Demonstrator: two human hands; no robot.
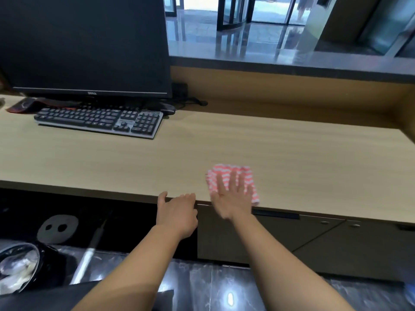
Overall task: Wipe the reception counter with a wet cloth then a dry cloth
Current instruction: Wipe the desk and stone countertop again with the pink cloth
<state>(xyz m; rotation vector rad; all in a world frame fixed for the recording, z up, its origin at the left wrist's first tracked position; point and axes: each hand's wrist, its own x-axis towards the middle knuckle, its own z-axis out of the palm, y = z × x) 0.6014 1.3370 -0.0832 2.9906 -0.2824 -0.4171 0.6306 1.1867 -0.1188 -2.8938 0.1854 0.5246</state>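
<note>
A folded pink-and-white striped cloth (233, 176) lies on the light wooden reception counter (224, 142) near its front edge. My right hand (231, 196) presses flat on the cloth with straight, spread fingers. My left hand (177, 209) rests on the counter's front edge just left of the cloth, its fingers curled over the lip. Whether the cloth is wet or dry cannot be told.
A black monitor (85, 46) and a keyboard (98, 121) stand at the back left, with a mouse (167, 110) and cables behind. A raised dark stone ledge (292, 59) runs along the back. Below are cabinet doors (314, 243), and a lined bin (18, 265) sits at lower left.
</note>
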